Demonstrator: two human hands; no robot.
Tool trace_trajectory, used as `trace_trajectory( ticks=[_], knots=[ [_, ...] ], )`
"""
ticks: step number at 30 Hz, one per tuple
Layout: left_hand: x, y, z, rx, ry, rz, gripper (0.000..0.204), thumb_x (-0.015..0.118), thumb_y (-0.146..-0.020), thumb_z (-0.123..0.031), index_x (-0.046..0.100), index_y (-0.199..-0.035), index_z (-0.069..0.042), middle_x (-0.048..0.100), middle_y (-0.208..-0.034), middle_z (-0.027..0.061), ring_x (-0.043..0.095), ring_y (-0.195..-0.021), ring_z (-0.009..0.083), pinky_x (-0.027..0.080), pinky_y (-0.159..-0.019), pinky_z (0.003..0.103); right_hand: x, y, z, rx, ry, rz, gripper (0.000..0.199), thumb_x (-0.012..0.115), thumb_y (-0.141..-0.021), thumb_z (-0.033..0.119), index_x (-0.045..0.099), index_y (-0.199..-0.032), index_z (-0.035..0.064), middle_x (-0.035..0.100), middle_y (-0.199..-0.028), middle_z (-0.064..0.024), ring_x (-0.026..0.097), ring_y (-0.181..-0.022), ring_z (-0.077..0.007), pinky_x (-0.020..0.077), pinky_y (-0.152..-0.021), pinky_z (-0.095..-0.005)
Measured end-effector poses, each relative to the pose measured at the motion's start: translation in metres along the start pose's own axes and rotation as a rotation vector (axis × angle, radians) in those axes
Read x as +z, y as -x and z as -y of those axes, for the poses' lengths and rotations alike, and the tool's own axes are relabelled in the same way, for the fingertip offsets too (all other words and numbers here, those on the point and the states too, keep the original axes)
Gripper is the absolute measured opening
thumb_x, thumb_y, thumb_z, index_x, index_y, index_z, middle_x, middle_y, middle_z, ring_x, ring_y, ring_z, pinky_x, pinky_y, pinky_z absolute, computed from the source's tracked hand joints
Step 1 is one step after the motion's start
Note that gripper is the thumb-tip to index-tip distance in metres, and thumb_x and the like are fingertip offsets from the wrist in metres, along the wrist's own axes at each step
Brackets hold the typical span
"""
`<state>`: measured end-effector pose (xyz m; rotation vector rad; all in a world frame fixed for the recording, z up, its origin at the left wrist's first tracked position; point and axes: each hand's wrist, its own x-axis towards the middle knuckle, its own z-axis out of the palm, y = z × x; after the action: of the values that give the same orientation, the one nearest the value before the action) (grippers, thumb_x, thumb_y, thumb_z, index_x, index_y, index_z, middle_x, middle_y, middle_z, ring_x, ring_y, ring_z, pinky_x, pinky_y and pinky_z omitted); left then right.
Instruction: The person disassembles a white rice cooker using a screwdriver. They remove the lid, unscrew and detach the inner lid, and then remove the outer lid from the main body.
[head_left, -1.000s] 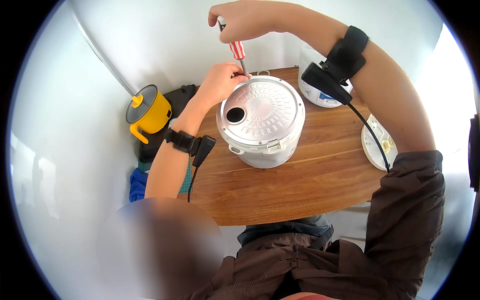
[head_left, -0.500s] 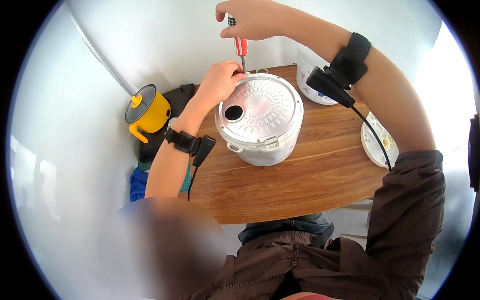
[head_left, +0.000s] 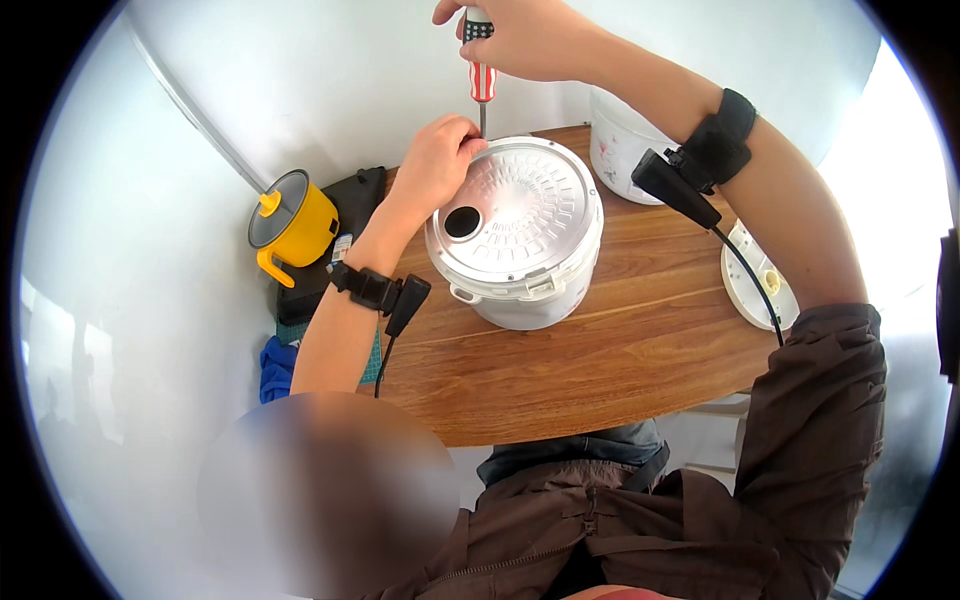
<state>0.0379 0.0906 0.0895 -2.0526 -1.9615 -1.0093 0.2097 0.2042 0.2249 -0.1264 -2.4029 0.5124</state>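
A white round pot, which looks like a rice cooker, stands on the table with its silver metal lid plate facing up. The plate has a dark round hole near its left side and small screws along its edge. My right hand grips a screwdriver by its handle, red-and-white striped below and dark with white stars above. Its shaft points down, nearly upright, at the pot's far rim. Beside the shaft, my left hand rests at that rim with curled fingers; the fingertips and the screwdriver's tip are hidden.
A yellow pot with a grey lid stands at the left by a black case. Blue cloth lies below it. Behind right is a white container; a white round part lies on the wooden table's right side.
The pot has shifted slightly up and left. The screwdriver stands more upright, and more of its handle shows below my right hand. My left hand has moved slightly up with the rim.
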Motion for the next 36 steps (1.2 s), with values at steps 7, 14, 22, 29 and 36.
trace_trajectory(
  ticks=[7,14,22,29,36],
  knots=[
    [0.002,-0.001,0.004,0.007,-0.006,-0.031,0.014,0.070,-0.093,-0.008,0.066,-0.097,0.004,0.068,-0.093,0.0181,0.066,-0.084,0.0355,0.053,-0.077,0.040,0.001,0.010,-0.016,-0.055,0.085,-0.147,0.035,0.071,-0.084,0.013,0.067,-0.117,0.0012,0.074,-0.091,-0.0209,0.073,-0.088,-0.0356,0.0568,-0.079,-0.0446],
    [-0.005,-0.003,0.001,0.046,-0.061,-0.031,0.012,0.068,-0.093,-0.006,0.066,-0.099,0.003,0.069,-0.096,0.0171,0.067,-0.085,0.0353,0.053,-0.075,0.041,-0.005,0.019,-0.015,0.059,-0.017,-0.167,0.040,0.081,-0.082,0.022,0.068,-0.114,0.0022,0.073,-0.088,-0.0180,0.071,-0.082,-0.0315,0.0555,-0.075,-0.0421],
    [-0.025,-0.013,-0.091,0.182,-0.081,-0.118,0.008,0.070,-0.091,-0.004,0.066,-0.097,-0.002,0.067,-0.090,0.0116,0.066,-0.080,0.0313,0.053,-0.070,0.039,-0.087,0.120,-0.011,0.064,-0.266,-0.641,0.038,0.076,-0.094,0.017,0.061,-0.121,-0.0065,0.072,-0.091,-0.0111,0.069,-0.083,-0.0143,0.0581,-0.078,-0.0315],
    [0.086,0.033,-0.243,0.390,0.448,0.053,0.004,0.070,-0.091,-0.002,0.066,-0.092,-0.003,0.067,-0.082,0.0104,0.067,-0.077,0.0278,0.053,-0.069,0.038,-0.157,0.237,-0.037,-0.193,-0.853,-0.974,0.023,0.059,-0.106,0.015,0.062,-0.115,-0.0056,0.069,-0.113,-0.0173,0.070,-0.108,-0.0249,0.0596,-0.101,-0.0332],
    [0.286,-0.003,-0.256,0.286,0.384,0.325,0.004,0.068,-0.091,-0.005,0.067,-0.091,-0.001,0.069,-0.090,0.0201,0.067,-0.084,0.0388,0.053,-0.074,0.046,-0.179,0.271,-0.056,0.002,-0.910,-1.101,0.022,0.058,-0.106,0.013,0.060,-0.114,-0.0072,0.068,-0.117,-0.0194,0.069,-0.109,-0.0257,0.0602,-0.100,-0.0322]
  ],
)
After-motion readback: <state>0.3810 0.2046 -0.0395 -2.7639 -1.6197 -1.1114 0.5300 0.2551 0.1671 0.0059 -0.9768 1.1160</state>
